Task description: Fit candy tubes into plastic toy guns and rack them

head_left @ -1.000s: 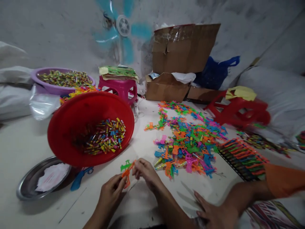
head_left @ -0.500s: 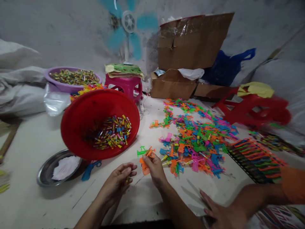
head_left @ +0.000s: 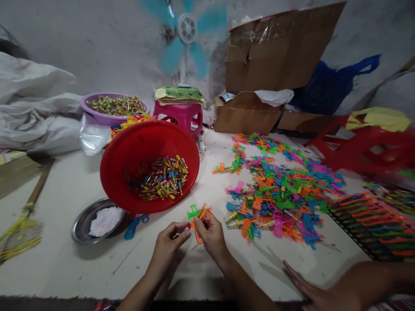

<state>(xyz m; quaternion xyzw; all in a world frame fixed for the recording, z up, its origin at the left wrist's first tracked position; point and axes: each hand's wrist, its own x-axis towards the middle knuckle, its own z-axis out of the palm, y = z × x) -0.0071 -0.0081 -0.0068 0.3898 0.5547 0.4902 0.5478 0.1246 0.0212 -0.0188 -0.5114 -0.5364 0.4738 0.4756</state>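
My right hand is closed around an orange plastic toy pistol, held just above the floor. My left hand is pinched at the toy's left side, its fingertips on a small piece I cannot make out. A green toy pistol lies just beyond them. A tilted red basin holding several small coloured tubes sits to the upper left of my hands. A heap of coloured toy pistols spreads to the right.
Another person's hand rests flat on the floor at lower right. A metal dish, a blue toy, a purple basin, a pink stool, cardboard boxes, a fan, a red stool, a broom and stacked toys surround the spot.
The orange toy passed from both hands into my right hand, and my left hand came back to its side. The camera view swung left. The other person's hand stayed on the floor.
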